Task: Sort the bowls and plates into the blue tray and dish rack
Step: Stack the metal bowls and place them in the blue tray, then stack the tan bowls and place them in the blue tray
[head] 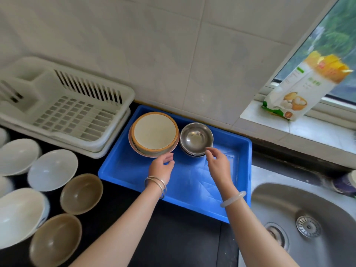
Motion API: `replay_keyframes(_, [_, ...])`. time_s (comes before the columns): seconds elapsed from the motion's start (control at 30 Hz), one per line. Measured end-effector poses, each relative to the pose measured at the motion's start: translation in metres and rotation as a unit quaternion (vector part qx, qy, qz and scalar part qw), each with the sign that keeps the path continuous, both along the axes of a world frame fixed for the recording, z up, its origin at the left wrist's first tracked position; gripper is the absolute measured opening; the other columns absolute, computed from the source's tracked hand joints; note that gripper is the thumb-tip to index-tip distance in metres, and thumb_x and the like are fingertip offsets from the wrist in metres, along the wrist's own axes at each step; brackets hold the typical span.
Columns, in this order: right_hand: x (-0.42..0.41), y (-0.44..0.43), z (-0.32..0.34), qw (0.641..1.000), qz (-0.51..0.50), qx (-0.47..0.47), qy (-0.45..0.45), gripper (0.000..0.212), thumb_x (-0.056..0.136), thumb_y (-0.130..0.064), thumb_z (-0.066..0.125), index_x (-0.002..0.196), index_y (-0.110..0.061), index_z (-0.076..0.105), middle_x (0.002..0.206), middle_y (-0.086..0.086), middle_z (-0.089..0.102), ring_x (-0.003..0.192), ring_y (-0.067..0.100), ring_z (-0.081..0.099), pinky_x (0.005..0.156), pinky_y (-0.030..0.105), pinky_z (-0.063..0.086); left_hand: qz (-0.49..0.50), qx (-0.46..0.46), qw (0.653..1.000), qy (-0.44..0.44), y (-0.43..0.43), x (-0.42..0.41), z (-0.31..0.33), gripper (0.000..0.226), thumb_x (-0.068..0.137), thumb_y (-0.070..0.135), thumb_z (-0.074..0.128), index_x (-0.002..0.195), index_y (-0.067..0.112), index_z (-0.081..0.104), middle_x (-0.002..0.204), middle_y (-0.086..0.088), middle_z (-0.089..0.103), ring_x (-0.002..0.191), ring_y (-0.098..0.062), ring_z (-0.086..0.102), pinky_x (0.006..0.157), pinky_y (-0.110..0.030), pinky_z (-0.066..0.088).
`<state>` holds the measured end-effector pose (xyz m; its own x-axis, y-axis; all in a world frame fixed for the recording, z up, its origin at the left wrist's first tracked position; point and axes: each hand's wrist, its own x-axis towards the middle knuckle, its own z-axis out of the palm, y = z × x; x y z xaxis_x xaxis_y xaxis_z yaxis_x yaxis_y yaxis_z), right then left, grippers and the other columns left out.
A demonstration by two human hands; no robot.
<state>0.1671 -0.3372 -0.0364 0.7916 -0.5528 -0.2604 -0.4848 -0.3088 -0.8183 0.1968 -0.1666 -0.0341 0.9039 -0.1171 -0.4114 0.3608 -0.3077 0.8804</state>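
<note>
Black kitchen surface point(183, 237): both hands, left hand point(161, 166) and right hand point(218, 162), hover empty over the blue tray point(123, 170). Nest loose bowls point(53, 169) onto the steel bowls point(196, 138), keeping plates point(154, 133) for the empty dish rack point(73, 110).

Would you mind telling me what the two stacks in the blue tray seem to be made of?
The silver bowls look like stainless steel: shiny, mirror-like glints. The cream plates look like matte ceramic or melamine; their dull, even surface leaves that open.
</note>
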Motion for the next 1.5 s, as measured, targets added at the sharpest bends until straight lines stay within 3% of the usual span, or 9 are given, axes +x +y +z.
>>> replay_keyframes(0.2, [-0.023, 0.082, 0.012, 0.992, 0.11, 0.058, 0.009, 0.016, 0.094, -0.023, 0.049, 0.093, -0.022, 0.064, 0.083, -0.003, 0.068, 0.076, 0.015, 0.066, 0.072, 0.033, 0.051, 0.012, 0.113, 0.992, -0.049, 0.074, -0.047, 0.012, 0.029, 0.089, 0.011, 0.053, 0.117, 0.014, 0.061, 0.118, -0.003, 0.065, 0.104, -0.017, 0.063, 0.085, -0.02, 0.044])
replay_keyframes(0.4, [-0.04, 0.17, -0.005, 0.969, 0.229, 0.07, 0.068, 0.019, 0.093, -0.025, 0.048, 0.094, -0.02, 0.066, 0.083, -0.003, 0.068, 0.065, 0.008, 0.062, 0.067, 0.023, 0.05, 0.105, 0.195, 0.971, -0.086, 0.15, -0.096, 0.004, 0.029, 0.086, 0.008, 0.057, 0.114, 0.015, 0.063, 0.118, -0.004, 0.063, 0.109, -0.021, 0.058, 0.095, -0.033, 0.046])
replay_keyframes(0.63, [-0.021, 0.253, -0.028, 0.926, 0.342, -0.001, 0.158, 0.044, 0.094, -0.034, 0.048, 0.134, -0.014, 0.05, 0.119, 0.009, 0.064, 0.099, 0.023, 0.062, 0.092, 0.043, 0.052, 0.228, 0.31, 0.918, -0.098, 0.23, -0.133, -0.013, 0.033, 0.073, -0.011, 0.062, 0.1, 0.007, 0.069, 0.11, -0.013, 0.066, 0.109, -0.032, 0.056, 0.098, -0.039, 0.041])
replay_keyframes(0.77, [-0.004, 0.279, -0.034, 0.932, 0.311, 0.009, 0.185, 0.044, 0.094, -0.032, 0.051, 0.134, -0.013, 0.046, 0.106, 0.007, 0.063, 0.095, 0.024, 0.065, 0.085, 0.042, 0.056, 0.302, 0.309, 0.898, -0.08, 0.253, -0.149, -0.023, 0.041, 0.07, -0.016, 0.061, 0.102, 0.008, 0.067, 0.116, -0.016, 0.058, 0.109, -0.038, 0.051, 0.094, -0.043, 0.041])
replay_keyframes(0.9, [0.006, 0.287, -0.039, 0.942, 0.264, 0.058, 0.199, 0.018, 0.093, -0.017, 0.053, 0.11, -0.01, 0.057, 0.08, 0.0, 0.058, 0.077, 0.019, 0.066, 0.081, 0.041, 0.058, 0.363, 0.234, 0.902, -0.021, 0.267, -0.151, -0.032, 0.047, 0.074, -0.012, 0.059, 0.114, 0.012, 0.06, 0.122, -0.016, 0.053, 0.109, -0.035, 0.055, 0.095, -0.042, 0.044])
replay_keyframes(1.1, [0.0, 0.283, -0.034, 0.954, 0.201, 0.154, 0.162, 0.017, 0.09, -0.002, 0.05, 0.083, -0.012, 0.061, 0.086, 0.004, 0.064, 0.072, 0.016, 0.068, 0.064, 0.028, 0.061, 0.422, 0.128, 0.895, 0.063, 0.274, -0.152, -0.041, 0.036, 0.082, 0.001, 0.056, 0.116, 0.013, 0.059, 0.119, -0.011, 0.064, 0.111, -0.03, 0.058, 0.095, -0.04, 0.044])
replay_keyframes(1.23, [-0.01, 0.281, -0.013, 0.957, 0.226, 0.136, 0.123, 0.014, 0.089, -0.006, 0.054, 0.092, -0.014, 0.066, 0.084, 0.001, 0.067, 0.069, 0.011, 0.07, 0.059, 0.021, 0.059, 0.425, 0.089, 0.897, 0.083, 0.278, -0.15, -0.048, 0.031, 0.084, 0.005, 0.056, 0.113, 0.014, 0.063, 0.114, -0.013, 0.066, 0.105, -0.032, 0.061, 0.093, -0.045, 0.049])
replay_keyframes(1.33, [-0.023, 0.286, 0.002, 0.946, 0.28, 0.109, 0.126, 0.016, 0.089, -0.012, 0.058, 0.082, -0.024, 0.063, 0.08, -0.002, 0.068, 0.066, 0.006, 0.069, 0.052, 0.013, 0.053, 0.447, 0.01, 0.889, 0.096, 0.281, -0.15, -0.053, 0.025, 0.087, 0.009, 0.055, 0.11, 0.014, 0.064, 0.113, -0.016, 0.065, 0.102, -0.033, 0.061, 0.092, -0.049, 0.05])
replay_keyframes(1.5, [-0.043, 0.304, 0.005, 0.931, 0.339, 0.03, 0.133, 0.015, 0.088, -0.015, 0.061, 0.078, -0.027, 0.059, 0.079, -0.003, 0.067, 0.068, 0.007, 0.069, 0.059, 0.018, 0.055, 0.502, -0.107, 0.853, 0.095, 0.285, -0.148, -0.052, 0.019, 0.091, 0.013, 0.049, 0.103, 0.013, 0.064, 0.113, -0.018, 0.062, 0.096, -0.028, 0.059, 0.084, -0.037, 0.05])
